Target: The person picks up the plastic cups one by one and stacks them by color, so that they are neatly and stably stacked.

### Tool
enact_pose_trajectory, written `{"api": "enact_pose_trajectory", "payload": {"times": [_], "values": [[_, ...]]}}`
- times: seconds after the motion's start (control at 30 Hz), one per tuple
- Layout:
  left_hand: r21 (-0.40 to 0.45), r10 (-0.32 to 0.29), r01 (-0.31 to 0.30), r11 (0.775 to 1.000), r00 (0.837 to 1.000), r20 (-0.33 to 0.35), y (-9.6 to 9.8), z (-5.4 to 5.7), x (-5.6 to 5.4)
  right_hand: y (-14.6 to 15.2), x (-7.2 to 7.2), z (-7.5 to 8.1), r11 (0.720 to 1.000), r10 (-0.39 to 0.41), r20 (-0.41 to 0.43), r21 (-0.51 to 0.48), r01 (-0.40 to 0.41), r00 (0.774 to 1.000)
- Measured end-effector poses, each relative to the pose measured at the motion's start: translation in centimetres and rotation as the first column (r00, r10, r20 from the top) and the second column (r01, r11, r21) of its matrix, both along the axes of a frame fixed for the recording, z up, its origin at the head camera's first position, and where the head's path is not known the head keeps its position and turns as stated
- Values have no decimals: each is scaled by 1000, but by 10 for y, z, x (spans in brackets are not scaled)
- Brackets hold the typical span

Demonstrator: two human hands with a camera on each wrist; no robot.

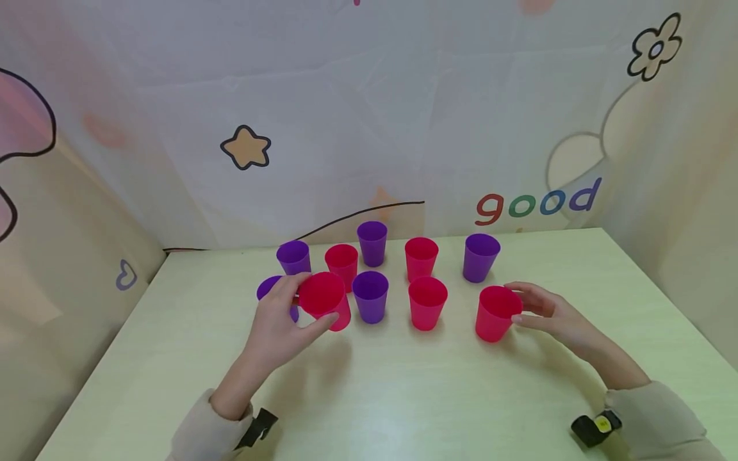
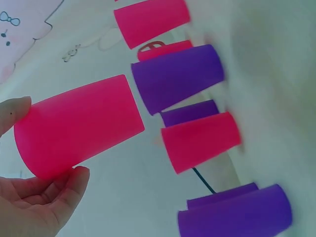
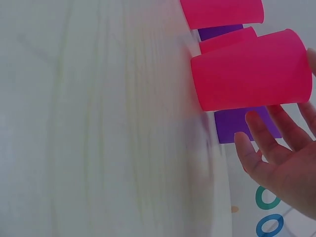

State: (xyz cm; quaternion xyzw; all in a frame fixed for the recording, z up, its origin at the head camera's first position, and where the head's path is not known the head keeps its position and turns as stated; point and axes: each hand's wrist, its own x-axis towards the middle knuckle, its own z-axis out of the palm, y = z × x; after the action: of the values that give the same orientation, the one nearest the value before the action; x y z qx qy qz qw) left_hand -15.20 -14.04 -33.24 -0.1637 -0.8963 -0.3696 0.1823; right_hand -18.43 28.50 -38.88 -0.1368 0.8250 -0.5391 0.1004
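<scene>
In the head view my left hand (image 1: 281, 330) grips a red cup (image 1: 324, 299) between thumb and fingers, raised above the table with its mouth up. The left wrist view shows this red cup (image 2: 81, 126) from the side, with the thumb on one side and fingertips on the other. My right hand (image 1: 548, 317) has thumb and fingers around the rim of another red cup (image 1: 494, 314), which stands upright on the table. Lower fingers spread loosely beside that red cup (image 3: 252, 74) in the right wrist view. A purple cup (image 1: 268, 287) is partly hidden behind my left hand.
Between the hands stand a purple cup (image 1: 370, 298) and a red cup (image 1: 428, 304). Further back are more upright cups, including a red cup (image 1: 421, 257) and a purple cup (image 1: 481, 257). A printed curtain (image 1: 369, 128) hangs behind the pale table (image 1: 403, 397).
</scene>
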Motion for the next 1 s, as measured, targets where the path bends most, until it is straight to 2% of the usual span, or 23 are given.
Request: {"api": "enact_pose_trajectory", "payload": {"times": [0.3,0.5,0.7,1.0], "values": [[48,-117,123,991,986,-116,20,13,-5,1,-1,-3,1000,-12,39,-10,12,999],[82,-176,185,979,978,-112,34,21,-12,1,0,-4,1000,-20,48,-8,20,999],[116,-199,209,971,976,-87,50,27,-16,2,-1,-4,1000,-17,57,-3,18,998],[138,-284,294,946,955,-85,73,29,-27,3,-2,-4,1000,-10,68,-6,10,998]]}}
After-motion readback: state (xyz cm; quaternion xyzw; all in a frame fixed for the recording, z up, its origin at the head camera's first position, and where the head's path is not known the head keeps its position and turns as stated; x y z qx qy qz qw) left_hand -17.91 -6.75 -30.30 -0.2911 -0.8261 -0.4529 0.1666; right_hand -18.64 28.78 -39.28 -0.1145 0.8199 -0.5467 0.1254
